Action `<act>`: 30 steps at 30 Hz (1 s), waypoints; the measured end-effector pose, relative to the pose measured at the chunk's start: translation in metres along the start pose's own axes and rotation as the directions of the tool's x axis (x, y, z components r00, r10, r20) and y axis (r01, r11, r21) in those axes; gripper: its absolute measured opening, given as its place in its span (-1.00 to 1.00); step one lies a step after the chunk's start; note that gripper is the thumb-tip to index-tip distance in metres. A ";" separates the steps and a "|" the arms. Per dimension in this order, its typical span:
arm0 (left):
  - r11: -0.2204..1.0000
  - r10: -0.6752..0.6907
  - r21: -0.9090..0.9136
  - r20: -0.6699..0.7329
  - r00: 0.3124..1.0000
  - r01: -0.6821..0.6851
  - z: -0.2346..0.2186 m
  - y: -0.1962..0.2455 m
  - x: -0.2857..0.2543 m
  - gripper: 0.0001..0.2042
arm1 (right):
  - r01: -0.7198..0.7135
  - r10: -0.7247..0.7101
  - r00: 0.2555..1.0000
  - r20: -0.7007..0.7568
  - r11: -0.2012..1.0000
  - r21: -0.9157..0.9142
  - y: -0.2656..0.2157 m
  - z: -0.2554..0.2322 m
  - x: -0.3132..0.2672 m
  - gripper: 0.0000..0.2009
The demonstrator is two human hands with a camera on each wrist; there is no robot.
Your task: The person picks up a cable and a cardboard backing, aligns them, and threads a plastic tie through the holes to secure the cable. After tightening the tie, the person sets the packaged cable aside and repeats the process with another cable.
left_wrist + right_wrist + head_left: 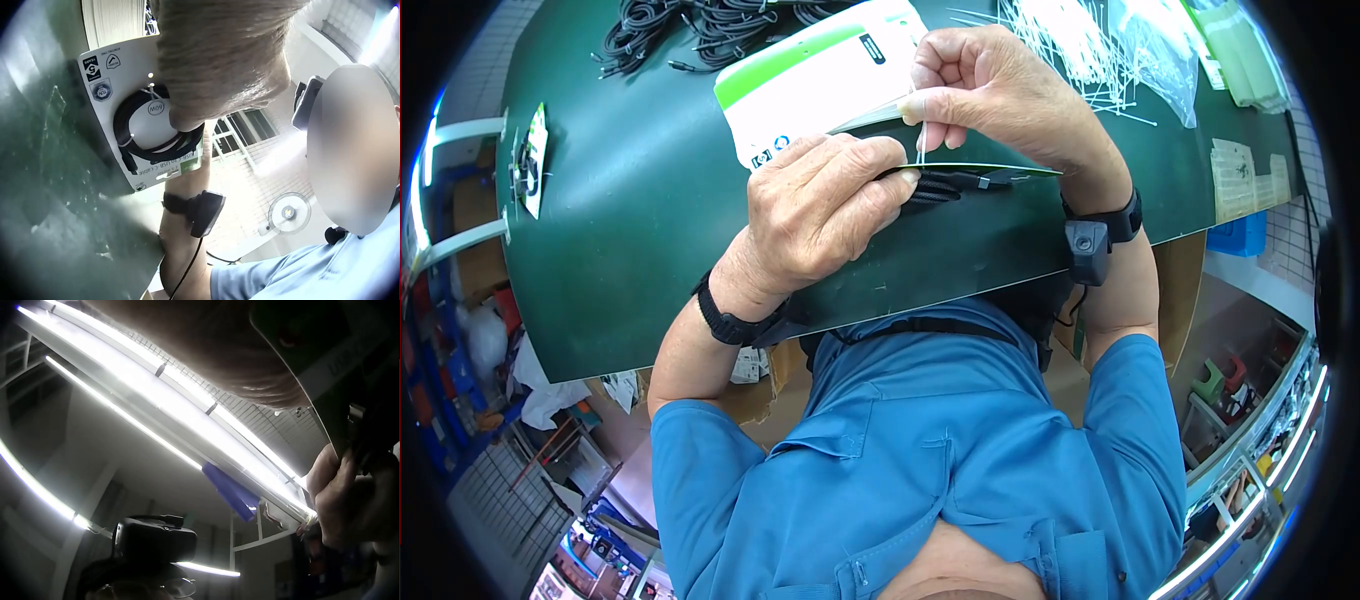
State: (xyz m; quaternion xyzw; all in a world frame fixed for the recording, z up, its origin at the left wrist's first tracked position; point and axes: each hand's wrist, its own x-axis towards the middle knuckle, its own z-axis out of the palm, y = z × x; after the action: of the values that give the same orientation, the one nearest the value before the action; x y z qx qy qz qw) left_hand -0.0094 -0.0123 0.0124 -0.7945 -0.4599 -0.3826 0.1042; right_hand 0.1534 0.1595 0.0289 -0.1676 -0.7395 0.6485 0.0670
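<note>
Above the green table (620,270), the head view shows two hands; the left hand (825,205) grips one card (1025,171), seen edge-on, and the right hand (1000,100) pinches one thin white tie (921,145) over it; one stack of cards (815,80) lies behind. Only the left wrist view makes readable the card's printed face, bearing one coiled black cable (120,119); the dark right wrist view shows one metal plug (356,411) beside the card.
</note>
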 end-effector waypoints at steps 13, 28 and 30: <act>1.000 -0.013 -0.023 0.016 1.000 0.013 0.000 0.001 0.000 -0.85 | 0.053 -0.062 0.997 -0.051 0.986 -0.159 0.003 0.008 -0.002 -0.87; 0.999 -0.035 -0.034 0.005 0.999 0.035 0.000 0.001 0.001 -0.86 | 0.229 -0.212 0.967 0.141 0.966 -0.119 0.010 -0.006 0.000 -0.87; 0.999 -0.039 -0.031 0.012 0.999 0.039 0.000 0.002 0.002 -0.86 | 0.143 -0.139 0.982 0.129 0.990 -0.021 0.005 -0.006 -0.002 -0.86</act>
State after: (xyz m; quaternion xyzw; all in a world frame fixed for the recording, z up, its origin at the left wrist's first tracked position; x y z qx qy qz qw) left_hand -0.0079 -0.0124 0.0141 -0.7892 -0.4697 -0.3871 0.0814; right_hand 0.1579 0.1647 0.0254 -0.0743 -0.7619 0.6403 0.0629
